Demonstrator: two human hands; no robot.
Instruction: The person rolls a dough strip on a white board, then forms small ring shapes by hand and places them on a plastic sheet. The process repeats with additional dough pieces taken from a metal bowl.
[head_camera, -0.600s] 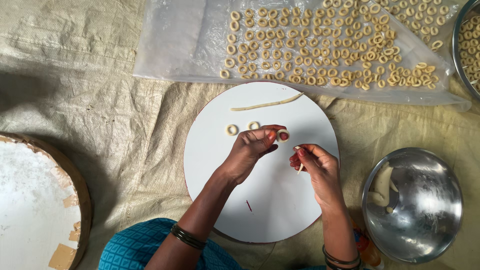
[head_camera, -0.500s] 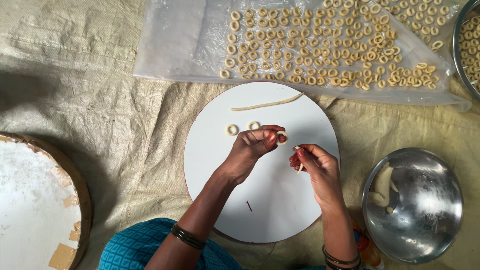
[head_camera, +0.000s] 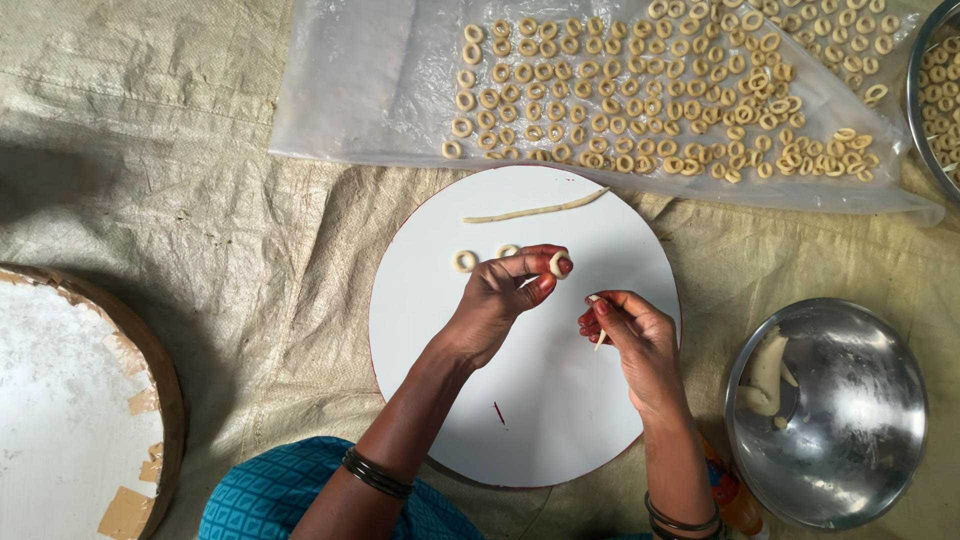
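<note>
- Left hand (head_camera: 505, 290) hovers over the round white board (head_camera: 420, 300), thumb and forefinger pinched shut on a small dough ring (head_camera: 558, 264); the other fingers curl loosely, so the fresh ring is kept off the board and not squashed.
- Right hand (head_camera: 625, 325) is close beside it, fingers nearly closed around a short piece of dough strand (head_camera: 599, 335) that pokes out below the fingertips; the hands are near each other but not touching.
- Two finished rings lie on the board just left of the left hand: one fully visible (head_camera: 465, 261), one partly hidden behind the fingers (head_camera: 508, 250). With the ring in the pinch, that makes three rings over the board.
- One long thin dough rope (head_camera: 535, 209) lies across the board's upper part, apart from both hands; my guess is that it is stock to break pieces from.
- One small dark red speck or sliver (head_camera: 498, 412) lies on the board's lower part; what it is cannot be told.
- One clear plastic sheet (head_camera: 360, 90) is spread above the board on the woven cloth (head_camera: 200, 200), carrying rings in loose rows, too many to count, likely laid apart so they do not stick.
- One steel bowl (head_camera: 850, 480) at the right holds a lump of dough (head_camera: 765, 375), within reach of the right hand.
- A second steel vessel (head_camera: 915, 90) at the top right edge holds more rings.
- One round, brown-rimmed tray (head_camera: 150, 360) sits at the left, its white surface patched with tape.
</note>
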